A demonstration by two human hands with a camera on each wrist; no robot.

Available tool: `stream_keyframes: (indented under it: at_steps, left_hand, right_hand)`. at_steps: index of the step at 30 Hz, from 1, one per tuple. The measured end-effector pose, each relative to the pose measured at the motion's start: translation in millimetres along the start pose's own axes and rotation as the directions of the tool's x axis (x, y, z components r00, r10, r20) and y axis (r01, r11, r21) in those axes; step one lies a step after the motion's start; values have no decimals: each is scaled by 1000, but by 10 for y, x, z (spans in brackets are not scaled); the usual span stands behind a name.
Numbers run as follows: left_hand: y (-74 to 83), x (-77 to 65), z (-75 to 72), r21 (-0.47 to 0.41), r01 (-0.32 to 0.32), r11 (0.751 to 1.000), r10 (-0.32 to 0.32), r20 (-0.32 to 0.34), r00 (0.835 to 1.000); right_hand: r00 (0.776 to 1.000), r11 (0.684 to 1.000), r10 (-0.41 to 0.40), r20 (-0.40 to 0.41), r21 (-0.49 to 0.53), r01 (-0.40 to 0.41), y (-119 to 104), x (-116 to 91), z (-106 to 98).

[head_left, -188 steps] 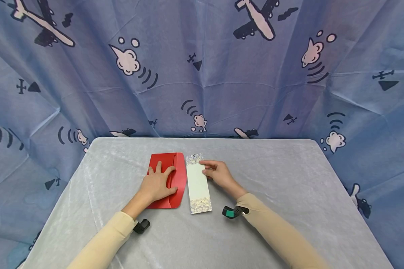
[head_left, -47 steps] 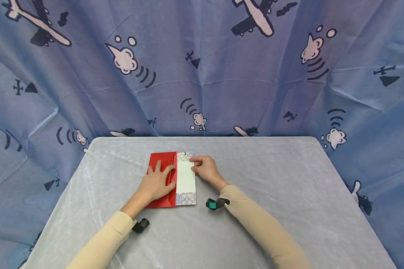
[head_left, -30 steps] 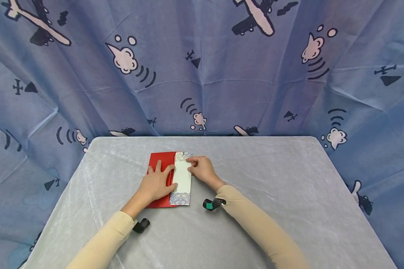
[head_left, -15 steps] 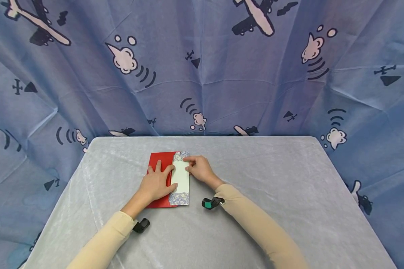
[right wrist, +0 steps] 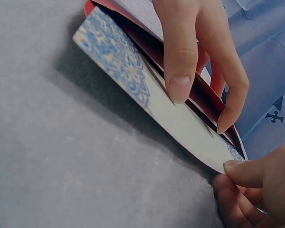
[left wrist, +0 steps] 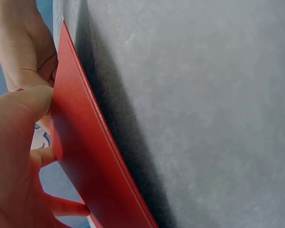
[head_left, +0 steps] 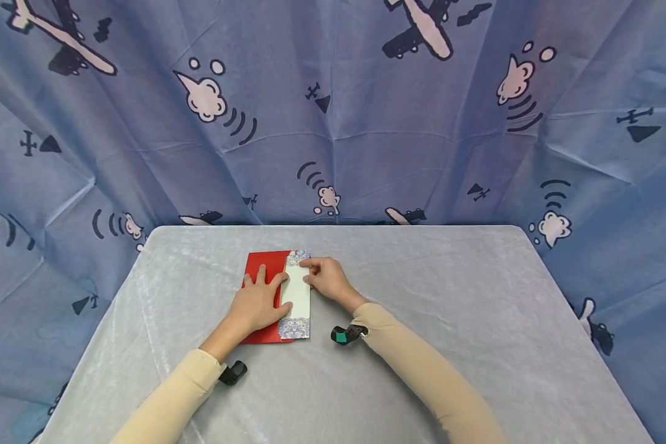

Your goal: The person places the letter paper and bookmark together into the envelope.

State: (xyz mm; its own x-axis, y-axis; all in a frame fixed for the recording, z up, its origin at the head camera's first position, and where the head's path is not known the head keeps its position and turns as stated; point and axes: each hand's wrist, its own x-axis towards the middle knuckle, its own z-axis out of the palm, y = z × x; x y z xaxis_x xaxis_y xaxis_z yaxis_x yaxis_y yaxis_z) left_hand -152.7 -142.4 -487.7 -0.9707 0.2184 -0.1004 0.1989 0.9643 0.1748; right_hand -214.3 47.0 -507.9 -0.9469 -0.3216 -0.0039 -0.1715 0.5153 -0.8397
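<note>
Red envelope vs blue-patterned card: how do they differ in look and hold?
Look: the red envelope is plain red outside; the blue-patterned card is pale with patterned bands at its ends.
Hold: the left hand rests spread on the envelope; the right hand pinches the card's edge.
Shared: both are thin.

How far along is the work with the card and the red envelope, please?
Done: the red envelope is on the table, with the card lined up along its right side. In hand: the left hand rests on the envelope while the right hand pinches the card's outer edge. Apparently remaining: sliding the card in, since most of it shows outside; whether its inner edge has entered is hard to tell.
</note>
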Motion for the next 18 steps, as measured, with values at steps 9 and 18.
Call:
stream_keyframes:
  at_steps: [9,18]
  left_hand:
    - [5,5,3,6,-6,1000,6,-25,1000]
    - [7,1,-4,-6,1,1000,-1,-18,1000]
  right_hand:
    - [999,1000,-26,26,-13,26,10,10,-20]
    - [999,999,-29,42,15,29,26,-9,-42]
